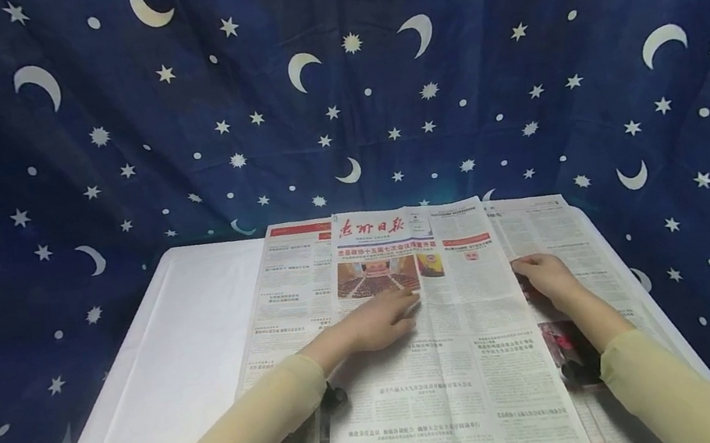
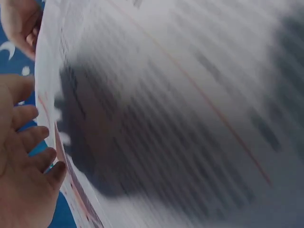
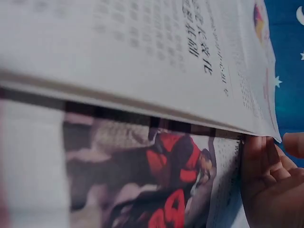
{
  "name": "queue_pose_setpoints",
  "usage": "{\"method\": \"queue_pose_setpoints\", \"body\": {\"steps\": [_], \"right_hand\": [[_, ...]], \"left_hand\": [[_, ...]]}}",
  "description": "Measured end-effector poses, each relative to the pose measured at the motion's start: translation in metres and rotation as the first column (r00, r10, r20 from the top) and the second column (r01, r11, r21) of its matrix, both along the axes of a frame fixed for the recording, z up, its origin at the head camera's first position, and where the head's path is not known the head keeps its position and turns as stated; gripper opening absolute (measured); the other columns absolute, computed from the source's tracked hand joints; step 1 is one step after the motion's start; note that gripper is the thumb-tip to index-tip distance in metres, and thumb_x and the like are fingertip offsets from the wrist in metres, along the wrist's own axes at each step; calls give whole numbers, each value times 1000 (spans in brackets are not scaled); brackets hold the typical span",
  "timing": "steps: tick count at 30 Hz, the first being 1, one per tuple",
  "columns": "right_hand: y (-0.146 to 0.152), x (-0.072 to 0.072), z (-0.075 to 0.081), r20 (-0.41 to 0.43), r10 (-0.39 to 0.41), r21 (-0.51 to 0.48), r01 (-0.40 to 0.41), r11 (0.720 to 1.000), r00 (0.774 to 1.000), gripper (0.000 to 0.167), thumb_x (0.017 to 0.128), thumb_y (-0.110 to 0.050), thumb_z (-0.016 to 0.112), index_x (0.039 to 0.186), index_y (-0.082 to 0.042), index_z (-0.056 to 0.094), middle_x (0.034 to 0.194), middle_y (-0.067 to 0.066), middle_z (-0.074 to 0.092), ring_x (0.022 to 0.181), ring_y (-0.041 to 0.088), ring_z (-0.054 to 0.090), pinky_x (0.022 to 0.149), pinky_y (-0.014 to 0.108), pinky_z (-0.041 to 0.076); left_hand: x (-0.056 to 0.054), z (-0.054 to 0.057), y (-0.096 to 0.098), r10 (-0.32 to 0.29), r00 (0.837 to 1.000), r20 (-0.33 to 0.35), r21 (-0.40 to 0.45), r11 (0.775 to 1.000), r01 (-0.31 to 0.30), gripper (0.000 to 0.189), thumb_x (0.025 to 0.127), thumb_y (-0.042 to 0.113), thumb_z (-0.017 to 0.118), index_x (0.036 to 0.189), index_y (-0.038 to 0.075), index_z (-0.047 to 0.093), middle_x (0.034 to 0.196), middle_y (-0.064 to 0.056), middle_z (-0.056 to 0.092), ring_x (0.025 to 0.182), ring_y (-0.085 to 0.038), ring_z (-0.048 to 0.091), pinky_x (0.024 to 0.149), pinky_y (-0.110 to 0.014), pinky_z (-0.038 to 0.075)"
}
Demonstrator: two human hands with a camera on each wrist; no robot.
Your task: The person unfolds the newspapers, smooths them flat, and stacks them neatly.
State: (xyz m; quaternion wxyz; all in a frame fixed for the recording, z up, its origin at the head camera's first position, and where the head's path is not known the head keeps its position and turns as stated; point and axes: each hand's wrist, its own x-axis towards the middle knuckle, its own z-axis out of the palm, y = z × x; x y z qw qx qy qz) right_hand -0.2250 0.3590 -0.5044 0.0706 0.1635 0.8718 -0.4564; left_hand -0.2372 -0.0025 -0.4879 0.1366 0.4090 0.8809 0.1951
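Observation:
A folded newspaper with a red masthead and a hall photo lies on top of a wider open sheet. My left hand is over the front page just below the hall photo, fingers loosely extended. In the left wrist view that hand's fingers are spread apart and cast a shadow on the print. My right hand is at the right edge of the folded paper. The right wrist view shows its fingers curled under that edge with the thumb opposite, pinching it.
The newspapers lie on a white table, whose surface shows to the left. Behind it hangs a dark blue curtain with moons and stars. A colour photo on the lower sheet shows beside my right wrist.

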Motion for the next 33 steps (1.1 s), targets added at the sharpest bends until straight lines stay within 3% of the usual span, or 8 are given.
{"method": "queue_pose_setpoints", "body": {"steps": [3, 7, 11, 16, 19, 27, 30, 33], "right_hand": [[3, 6, 4, 14, 8, -178, -5, 984, 1000, 51, 108, -26, 50, 140, 13, 50, 104, 13, 69, 80, 15, 65, 71, 30, 57], [5, 14, 8, 48, 44, -426, -19, 904, 998, 50, 109, -21, 48, 145, 13, 44, 93, 4, 72, 72, 9, 69, 67, 26, 60], [4, 21, 11, 40, 84, -525, -51, 850, 996, 52, 110, -22, 47, 151, 9, 37, 96, 3, 74, 80, 12, 73, 71, 26, 61], [-1, 27, 16, -19, 130, -580, -117, 806, 991, 56, 110, -22, 49, 153, 9, 33, 105, 4, 74, 91, 17, 75, 77, 30, 61], [-8, 26, 19, -38, 136, -580, -133, 804, 990, 57, 109, -24, 53, 152, 9, 36, 107, 4, 73, 93, 18, 74, 78, 30, 61], [-31, 25, 25, -65, 135, -518, -149, 843, 989, 60, 105, -30, 61, 148, 8, 44, 134, 18, 61, 107, 20, 69, 90, 36, 58], [-36, 24, 26, -61, 122, -509, -136, 850, 991, 59, 104, -31, 62, 147, 7, 46, 141, 23, 55, 111, 21, 67, 91, 36, 58], [-40, 22, 25, -69, 123, -475, -141, 869, 990, 57, 104, -29, 62, 144, 9, 48, 144, 26, 51, 118, 28, 64, 90, 35, 58]], "left_hand": [[5, -4, 12, -48, 999, 5, -56, 997, 49, 56, 108, 37, 47, 158, 13, 39, 166, -9, 28, 154, -29, 19, 124, -40, 16], [10, -9, 19, -44, 999, 14, -116, 992, 45, 58, 108, 43, 45, 159, 17, 39, 167, -7, 25, 155, -27, 17, 124, -39, 16], [12, -8, 24, -35, 999, -5, -167, 985, 34, 59, 107, 47, 45, 157, 16, 43, 166, -8, 28, 154, -28, 21, 124, -40, 19], [12, -4, 32, -29, 999, -35, -218, 976, 21, 61, 106, 52, 44, 154, 15, 47, 165, -7, 32, 153, -30, 24, 124, -41, 20], [12, -2, 36, -21, 999, -27, -224, 975, 15, 61, 106, 53, 45, 154, 17, 48, 164, -6, 33, 152, -31, 26, 123, -42, 21], [10, -1, 42, -15, 999, 28, -166, 986, 20, 58, 108, 50, 41, 154, 16, 48, 162, -9, 38, 151, -31, 30, 123, -44, 22], [9, 0, 44, 12, 995, 102, -80, 997, -3, 58, 108, 49, 39, 153, 14, 50, 159, -8, 42, 149, -27, 33, 123, -42, 23], [8, 3, 46, 55, 975, 215, 21, 998, -61, 60, 109, 51, 36, 152, 13, 51, 157, -4, 46, 148, -24, 37, 121, -40, 27]]}}
